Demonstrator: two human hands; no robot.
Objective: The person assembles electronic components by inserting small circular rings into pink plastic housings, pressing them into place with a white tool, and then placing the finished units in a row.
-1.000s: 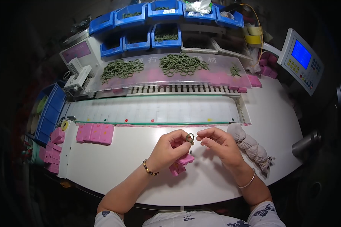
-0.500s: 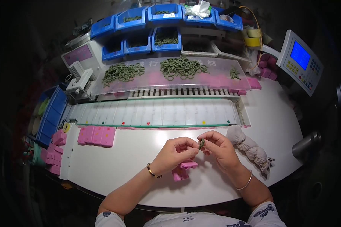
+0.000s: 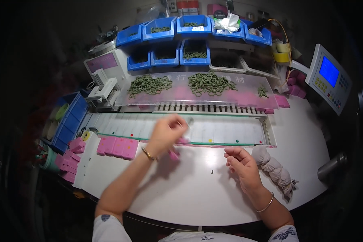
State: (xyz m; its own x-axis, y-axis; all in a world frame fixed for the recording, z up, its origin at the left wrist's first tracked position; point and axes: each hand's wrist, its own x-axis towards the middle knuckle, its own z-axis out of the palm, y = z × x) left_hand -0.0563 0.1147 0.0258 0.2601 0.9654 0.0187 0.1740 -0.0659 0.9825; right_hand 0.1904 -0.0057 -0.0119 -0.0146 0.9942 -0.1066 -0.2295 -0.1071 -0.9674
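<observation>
Mostly, the surface is a smooth white table with a rounded near edge, and across it lies a long white conveyor belt with green borders and small coloured dots. The room around is dim. Behind the belt there are metal rollers, and above them a clear plastic sheet carries two large heaps of green rings and one small heap. Farther behind the belt stand two rows of blue plastic bins. To the right of the belt, a white panel with a blue screen is mounted on an arm.

In front of the belt, at its left part, pink blocks stand side by side; at its right end lies a twisted grey cloth.

Half a second ago both hands met around one green ring before the belt. Now the left hand, blurred, has moved over the belt's near edge, its fingers curled around a small notched pink block. A blurred green ring appears over the belt, just beside these fingertips; whether they touch, I cannot tell. The right hand remains before the belt, half bent, thumb and fingers apart.
</observation>
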